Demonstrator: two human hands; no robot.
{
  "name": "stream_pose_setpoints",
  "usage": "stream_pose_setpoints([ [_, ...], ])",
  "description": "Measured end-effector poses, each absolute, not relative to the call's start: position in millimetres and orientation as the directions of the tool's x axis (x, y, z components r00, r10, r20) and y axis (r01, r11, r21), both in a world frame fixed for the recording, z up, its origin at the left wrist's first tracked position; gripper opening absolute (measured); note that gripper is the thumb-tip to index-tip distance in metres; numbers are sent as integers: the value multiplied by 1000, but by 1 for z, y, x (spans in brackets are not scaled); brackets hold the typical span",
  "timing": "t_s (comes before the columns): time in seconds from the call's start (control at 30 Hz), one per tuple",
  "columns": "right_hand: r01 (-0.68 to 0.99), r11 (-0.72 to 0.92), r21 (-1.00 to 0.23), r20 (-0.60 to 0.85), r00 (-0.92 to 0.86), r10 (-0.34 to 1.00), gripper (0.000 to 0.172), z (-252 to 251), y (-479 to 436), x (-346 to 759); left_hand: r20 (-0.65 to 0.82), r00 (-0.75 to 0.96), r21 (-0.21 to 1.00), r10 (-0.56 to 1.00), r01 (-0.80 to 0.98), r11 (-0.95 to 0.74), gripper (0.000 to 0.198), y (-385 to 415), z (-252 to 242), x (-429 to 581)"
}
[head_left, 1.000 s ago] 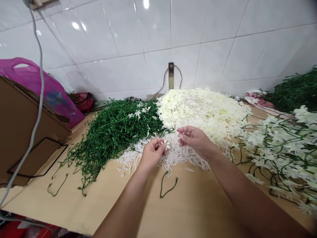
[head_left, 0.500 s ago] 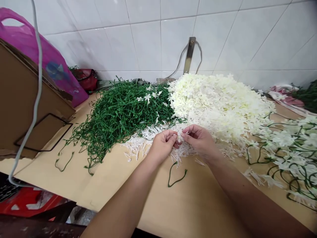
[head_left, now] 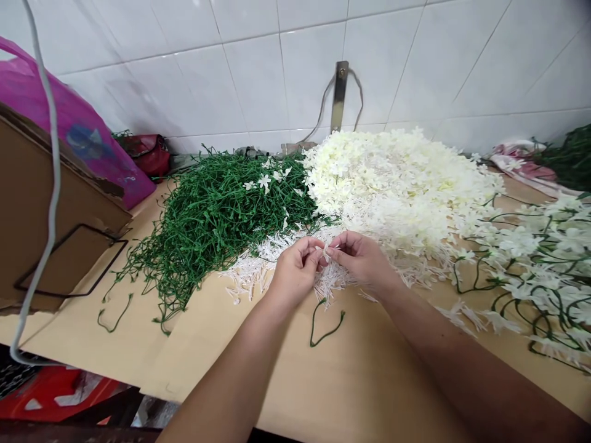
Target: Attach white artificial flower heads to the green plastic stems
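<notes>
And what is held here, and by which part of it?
A small white flower, apparently by its petals, in the left hand; the right hand meets it, exact hold unclear.

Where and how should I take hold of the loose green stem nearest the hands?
I'd pinch the green stem at its bend, coming down from the near side: it lies in an open V, bend toward the near edge, while one tip lies right by the white strands, where fingers might snag.

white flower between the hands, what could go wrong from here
Held only at the fingertips of the left hand and right hand, the white flower could slip and get lost among the similarly pale white strands below. The loose green stem lying close by might get brushed aside.
</notes>
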State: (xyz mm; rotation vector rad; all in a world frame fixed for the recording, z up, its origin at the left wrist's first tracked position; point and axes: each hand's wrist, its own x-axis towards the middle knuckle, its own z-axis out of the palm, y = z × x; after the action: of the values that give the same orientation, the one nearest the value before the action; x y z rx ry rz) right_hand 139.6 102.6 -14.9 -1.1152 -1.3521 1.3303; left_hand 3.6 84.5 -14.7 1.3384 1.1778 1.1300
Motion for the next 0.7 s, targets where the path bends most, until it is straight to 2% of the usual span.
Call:
stream_pose_setpoints([
  [0.27, -57, -5, -998, 7, -205, 979, 22, -14, 102, 140, 74, 96, 996, 993, 34, -77, 13, 85, -9, 2],
  [0.4, -35, 13, -999, 20, -204, 979, 20, -16, 103, 140, 106, 113, 991, 988, 75, -115, 12, 85, -11, 1],
  [0.47, 23, 45, -999, 40, -194, 980, 17, -16, 102, 140, 126, 120, 982, 985, 122, -141, 13, 85, -12, 1],
  [0.57, 209, 140, -968, 108, -160, 981, 11, -14, 99, 140, 157, 126, 962, 979, 203, -181, 14, 84, -13, -1],
  [0.7, 488, 343, -802, 310, -150, 939, 6, -12, 93, 138, 195, 135, 927, 971, 298, -228, 17, 83, -15, -3],
])
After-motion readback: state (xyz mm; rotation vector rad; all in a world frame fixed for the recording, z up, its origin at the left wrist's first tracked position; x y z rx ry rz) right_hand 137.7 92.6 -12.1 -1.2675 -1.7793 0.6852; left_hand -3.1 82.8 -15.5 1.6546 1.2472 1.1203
